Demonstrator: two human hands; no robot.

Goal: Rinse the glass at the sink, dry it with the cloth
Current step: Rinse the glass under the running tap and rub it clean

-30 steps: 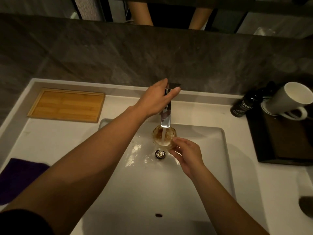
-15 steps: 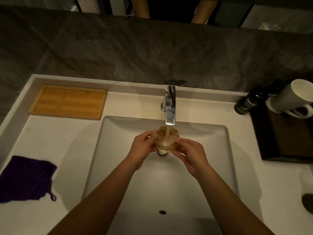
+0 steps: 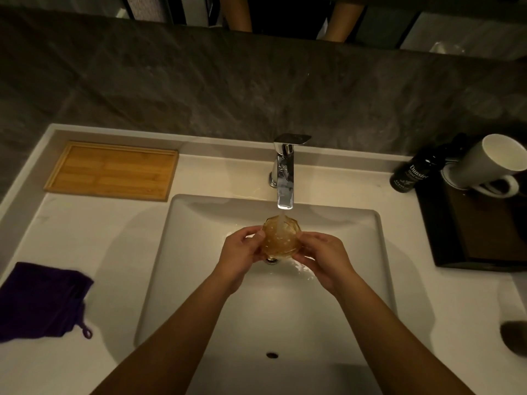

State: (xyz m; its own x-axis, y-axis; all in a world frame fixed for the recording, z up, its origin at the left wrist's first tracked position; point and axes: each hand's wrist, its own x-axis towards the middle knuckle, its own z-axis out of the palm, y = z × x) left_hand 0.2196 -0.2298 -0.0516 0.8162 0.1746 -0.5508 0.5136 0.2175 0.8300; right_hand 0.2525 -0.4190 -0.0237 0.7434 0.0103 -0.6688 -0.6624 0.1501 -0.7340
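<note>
An amber faceted glass (image 3: 281, 236) is held over the white sink basin (image 3: 199, 280), right under the chrome tap (image 3: 285, 178). Water runs from the spout into the glass. My left hand (image 3: 242, 252) grips the glass from the left and my right hand (image 3: 325, 255) grips it from the right. The drain is mostly hidden below the glass. A purple cloth (image 3: 42, 300) lies crumpled on the counter at the far left, apart from both hands.
A bamboo tray (image 3: 114, 171) sits at the back left of the white counter. At the right stand a dark bottle (image 3: 410, 173) and a white mug (image 3: 484, 166) on a dark tray (image 3: 484, 240). A grey stone wall rises behind the sink.
My left hand left the tap handle and came down to grip the glass beside my right hand. The water keeps running.
</note>
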